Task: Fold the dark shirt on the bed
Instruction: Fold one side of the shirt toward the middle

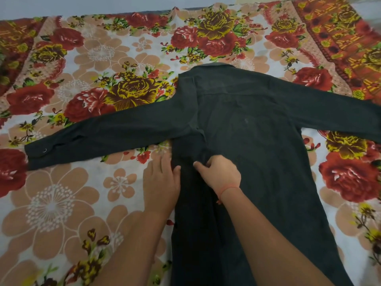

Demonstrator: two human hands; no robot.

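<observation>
The dark shirt [257,141] is spread on the floral bedsheet [82,193], its sleeves stretched toward 9 and 3 o'clock. The left hand [161,182] is laid flat, fingers straight, at the shirt's 9 o'clock edge. Cloth just beside it is gripped by the curled right hand [219,174].

**One view only: your head camera, tilted forward and down over the bed [51,213].**

You look from the near side of the bed across its floral sheet [123,48] toward the far edge, where a strip of pale wall [82,5] shows at the top. The wide lens takes in the sheet right across the frame. You are close: your left hand [160,182], right hand [218,174] and both forearms fill the lower middle, and the dark shirt [257,131] runs out of frame at the bottom and right.
</observation>
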